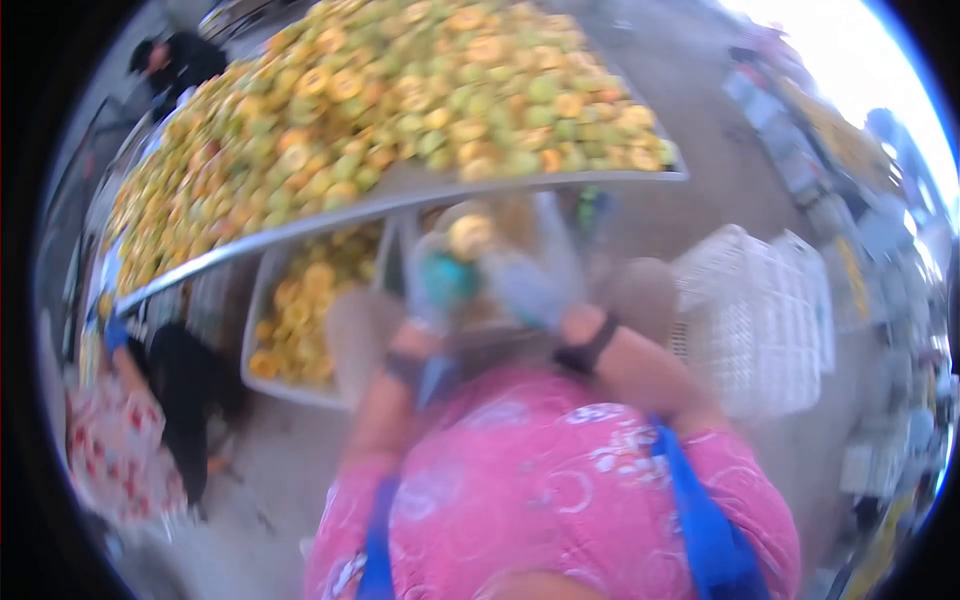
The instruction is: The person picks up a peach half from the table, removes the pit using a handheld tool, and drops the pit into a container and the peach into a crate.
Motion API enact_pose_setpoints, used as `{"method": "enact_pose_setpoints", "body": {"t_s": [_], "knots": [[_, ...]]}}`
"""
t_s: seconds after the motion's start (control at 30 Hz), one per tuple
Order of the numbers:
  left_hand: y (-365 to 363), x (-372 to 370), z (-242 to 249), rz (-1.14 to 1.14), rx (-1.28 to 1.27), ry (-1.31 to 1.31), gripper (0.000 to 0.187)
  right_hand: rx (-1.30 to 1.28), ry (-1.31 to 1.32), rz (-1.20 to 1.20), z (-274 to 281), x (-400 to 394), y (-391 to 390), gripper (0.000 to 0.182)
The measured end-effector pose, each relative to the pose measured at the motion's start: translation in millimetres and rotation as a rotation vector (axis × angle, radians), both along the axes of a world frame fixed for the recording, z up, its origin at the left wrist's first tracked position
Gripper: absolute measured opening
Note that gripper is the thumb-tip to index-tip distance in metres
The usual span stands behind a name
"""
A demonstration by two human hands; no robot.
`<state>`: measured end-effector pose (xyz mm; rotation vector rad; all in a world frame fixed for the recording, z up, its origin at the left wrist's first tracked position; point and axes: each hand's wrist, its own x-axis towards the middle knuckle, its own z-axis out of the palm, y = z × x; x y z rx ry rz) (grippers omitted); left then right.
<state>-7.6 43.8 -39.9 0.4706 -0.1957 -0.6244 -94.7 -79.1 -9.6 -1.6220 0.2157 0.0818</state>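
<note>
Both my hands are gloved and blurred by motion, over a container (408,240) between my knees. My left hand (440,280) is beside something green, and its fingers are smeared. A yellow fruit piece (470,237) shows between the hands, at the fingertips; which hand holds it is unclear. My right hand (527,290) reaches in from the right, its fingers pointing toward the fruit piece. Just beyond the hands runs the metal edge of a table (390,207) heaped with yellow and green fruit (420,110).
A white crate (315,320) of yellow fruit pieces stands left of my knee. White plastic baskets (745,320) stand at the right. One person (115,440) in a patterned top is at the left; another in dark clothes (190,68) is at the upper left.
</note>
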Motion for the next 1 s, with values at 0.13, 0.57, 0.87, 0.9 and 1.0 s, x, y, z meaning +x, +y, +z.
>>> {"method": "enact_pose_setpoints", "body": {"t_s": [0.13, 0.57, 0.87, 0.9, 1.0], "knots": [[-4.6, -24.3, 41.9, 0.392, 0.663, -0.636, 0.048, -0.015, -0.308, 0.051, -11.1, 5.0, 10.9, 0.033], [-11.8, -32.6, 77.2, 0.3, 0.421, -0.254, 0.038, 0.457, 0.06, 0.123, 13.4, -8.5, 19.2, 0.03], [-1.0, -28.5, 83.4, 0.071, 0.345, -0.176, 0.047, 0.641, -0.034, 0.424, -53.4, 12.4, 11.8, 0.025], [-1.1, -26.5, 78.8, 0.117, 0.382, -0.216, 0.047, 0.641, -0.038, 0.421, -30.5, 3.1, 10.3, 0.025], [-0.6, -24.0, 76.0, 0.172, 0.428, -0.232, 0.048, 0.487, 0.119, 0.316, 26.4, -20.8, 11.2, 0.037]]}}
